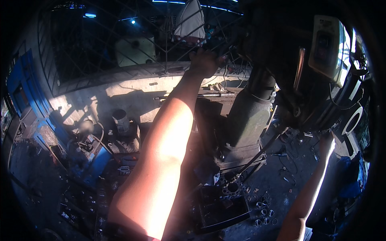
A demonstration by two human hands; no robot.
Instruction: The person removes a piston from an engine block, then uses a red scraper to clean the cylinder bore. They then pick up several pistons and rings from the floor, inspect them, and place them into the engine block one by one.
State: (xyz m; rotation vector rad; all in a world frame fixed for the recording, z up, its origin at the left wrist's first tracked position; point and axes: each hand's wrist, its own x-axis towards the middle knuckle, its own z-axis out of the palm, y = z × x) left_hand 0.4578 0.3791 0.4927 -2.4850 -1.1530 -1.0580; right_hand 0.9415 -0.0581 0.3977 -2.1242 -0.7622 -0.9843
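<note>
Currently, left edge: blue painted metal frame (26, 90) stands by the wall; no hand near it.
Bucket: pale, scuffed cylindrical bucket (120, 120), upright, set against the low sunlit wall (108, 102); well apart from both hands.
Grille: dark crisscross metal window grille (165, 44) over the wall; a pale green boxy cabinet (135, 51) shows behind it.
Left hand: bare left hand (204, 64), arm stretched far forward, in shadow in front of the grille and near the machine's upper left side. Fingers look curled; cannot tell whether they are clamped on anything.
Machine: big floor-standing machine with a tapered grey-green metal column (246, 120) and a dark bulky head, right of centre, between the two arms.
Floor parts: dark metal piece with a round bore (232, 187) at the foot of the column; small shiny metal rings (263, 213) lie loose just right of it, out of both hands.
Panel: cream box-shaped panel (325, 48) with a dark window, on the right of the machine's head.
Right hand: bare right hand (327, 142), low beside the head's right underside; grip too dark to tell. Hands well apart.
Progress: seemingly mid-work, both arms out around the machine. Done: nothing visibly finished. Left: amount can't be judged; floor parts look unassembled.
</note>
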